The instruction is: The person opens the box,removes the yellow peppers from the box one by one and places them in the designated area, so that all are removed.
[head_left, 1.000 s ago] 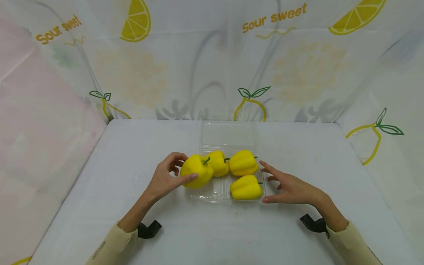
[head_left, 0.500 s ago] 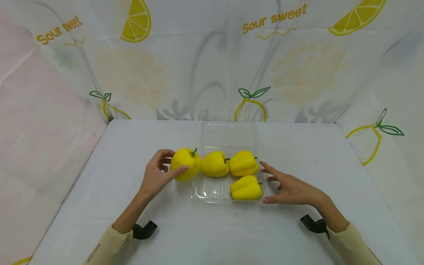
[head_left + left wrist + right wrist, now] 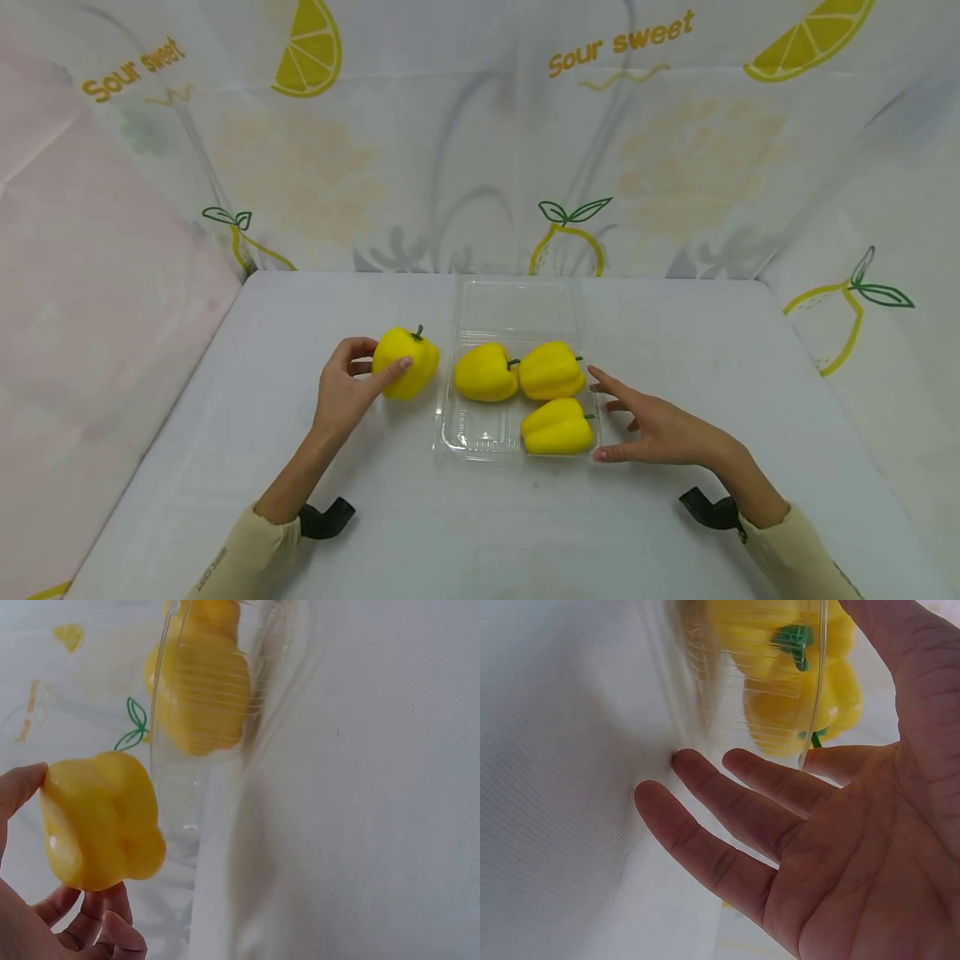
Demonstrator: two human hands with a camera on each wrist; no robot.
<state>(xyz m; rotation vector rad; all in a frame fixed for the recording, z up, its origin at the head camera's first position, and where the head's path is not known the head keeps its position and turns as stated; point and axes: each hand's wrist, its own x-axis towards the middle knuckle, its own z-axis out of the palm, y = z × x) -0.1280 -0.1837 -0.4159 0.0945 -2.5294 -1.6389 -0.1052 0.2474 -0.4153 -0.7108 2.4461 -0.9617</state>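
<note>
My left hand (image 3: 345, 392) grips a yellow bell pepper (image 3: 406, 367) with a green stem, just left of a clear plastic clamshell box (image 3: 472, 433). In the left wrist view that bell pepper (image 3: 101, 821) sits between thumb and fingers, beside the box wall. Three more yellow bell peppers lie in the box: one at the back left (image 3: 486, 372), one at the back right (image 3: 552, 371) and one at the front right (image 3: 557, 427). At the box's right side, my right hand (image 3: 660, 429) holds nothing, its fingers spread; the right wrist view shows its palm (image 3: 877, 847) close to the box.
The box's lid (image 3: 519, 308) lies folded back toward the rear of the white table (image 3: 525, 533). A printed cloth (image 3: 412, 167) hangs along the back and sides. Black wrist mounts (image 3: 327, 519) stick out from both sleeves.
My left hand has carried its bell pepper leftward and back, from over the box's left part to beside it. The right hand and the other peppers stay nearly where they were.
</note>
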